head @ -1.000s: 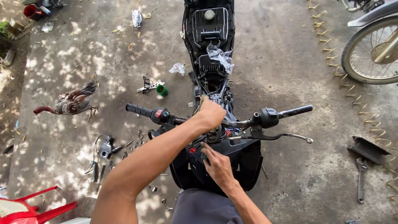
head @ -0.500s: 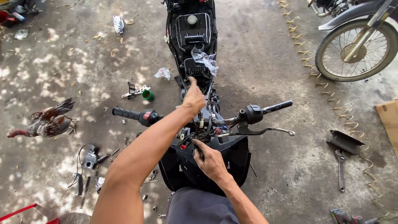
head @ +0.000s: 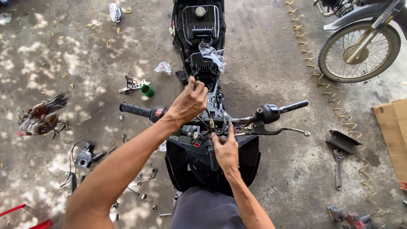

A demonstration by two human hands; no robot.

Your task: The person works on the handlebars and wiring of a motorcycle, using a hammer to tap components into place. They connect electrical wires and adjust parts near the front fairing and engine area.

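A stripped black motorcycle [head: 199,25] stands in front of me, its handlebar [head: 250,120] running across the middle of the view. My left hand [head: 190,101] reaches past the handlebar, with its fingertips pinched on a thin black cable by the frame. Just behind the handlebar's centre, my right hand [head: 225,150] has its fingers on the bundle of wires [head: 203,135] at the steering head. The black front cover [head: 190,163] lies below my hands. A crumpled clear plastic bag [head: 212,53] sits on the frame.
A rooster [head: 40,116] stands at the left. Bolts, tools and a small part [head: 84,159] litter the concrete, along with a green cup [head: 147,90]. At the right are a wrench [head: 338,167], a second motorcycle's wheel [head: 358,51], cardboard [head: 392,135] and a red drill [head: 349,218].
My left hand has moved from the handlebar's centre forward toward the frame. My right hand stays at the wires. The view has tilted further forward.
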